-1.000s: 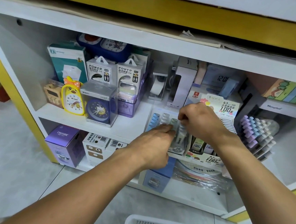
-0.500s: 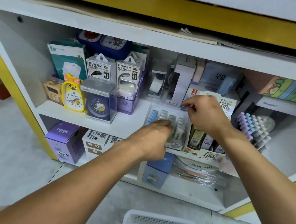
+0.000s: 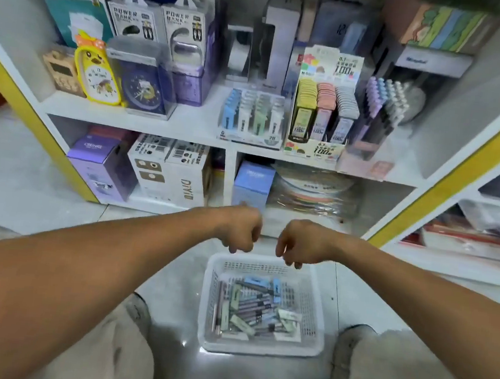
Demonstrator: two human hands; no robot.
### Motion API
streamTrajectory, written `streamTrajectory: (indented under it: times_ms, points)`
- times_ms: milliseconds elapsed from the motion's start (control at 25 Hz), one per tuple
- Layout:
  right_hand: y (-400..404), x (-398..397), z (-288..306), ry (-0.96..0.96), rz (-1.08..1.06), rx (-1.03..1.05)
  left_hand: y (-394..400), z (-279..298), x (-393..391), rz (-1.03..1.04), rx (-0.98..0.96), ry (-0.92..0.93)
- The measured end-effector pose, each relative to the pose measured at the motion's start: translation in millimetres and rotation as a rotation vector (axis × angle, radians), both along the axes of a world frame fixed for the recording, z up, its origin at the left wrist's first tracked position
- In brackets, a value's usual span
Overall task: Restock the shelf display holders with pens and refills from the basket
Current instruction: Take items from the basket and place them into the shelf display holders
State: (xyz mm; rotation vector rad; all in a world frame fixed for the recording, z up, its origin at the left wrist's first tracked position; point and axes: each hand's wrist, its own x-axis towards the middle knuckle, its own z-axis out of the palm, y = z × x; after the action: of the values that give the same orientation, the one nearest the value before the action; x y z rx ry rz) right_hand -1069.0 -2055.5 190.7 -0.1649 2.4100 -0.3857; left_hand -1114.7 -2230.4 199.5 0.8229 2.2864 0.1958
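Both my grips hang loosely curled and empty, left hand [image 3: 240,229] and right hand [image 3: 298,243], just over the white basket's [image 3: 261,347] far rim. The pens and refill packs [image 3: 257,307] lie jumbled below and toward me, equally near both hands, long axes mixed.

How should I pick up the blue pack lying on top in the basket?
From above. The blue pack lies flat across the pile, and the basket walls block the sides. Pinch its two long edges near the middle with your fingers and lift straight up.
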Motion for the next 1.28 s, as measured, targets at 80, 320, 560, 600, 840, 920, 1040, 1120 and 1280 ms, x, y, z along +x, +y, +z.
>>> streamTrajectory:
  times_ms: [80, 320, 560, 600, 840, 920, 1040, 1120, 1280]
  points:
    - [8.7, 18.9, -47.0, -0.096, -0.113, 0.000, 0.9, -31.4, 10.1, -0.004, -0.134, -0.080]
    - [27.1, 69.6, -174.6, -0.098, -0.290, 0.085, 11.5, -139.3, 49.7, 0.056, -0.230, -0.041]
    - [22.8, 109.5, -245.8, -0.096, -0.435, 0.187, 13.7, -236.7, 66.9, 0.233, -0.220, -0.173]
    - [22.7, 112.4, -253.1, -0.090, -0.418, 0.196, 16.6, -247.6, 68.5, 0.269, -0.218, -0.175]
    - [21.0, 103.7, -274.8, -0.059, -0.154, 0.325, 24.3, -295.2, 88.0, 0.095, -0.193, 0.007]
    - [19.2, 98.6, -277.0, -0.012, -0.081, 0.365, 28.6, -302.0, 93.4, 0.027, -0.138, 0.104]
    - [18.2, 92.0, -279.6, 0.060, 0.068, 0.444, 39.8, -303.0, 98.6, -0.039, -0.101, 0.199]
    - [19.5, 88.0, -281.6, 0.079, 0.118, 0.460, 47.2, -303.8, 100.9, -0.031, -0.081, 0.200]
    - [25.9, 88.4, -290.6, 0.087, 0.065, 0.381, 58.7, -306.4, 103.0, 0.108, -0.056, 0.114]
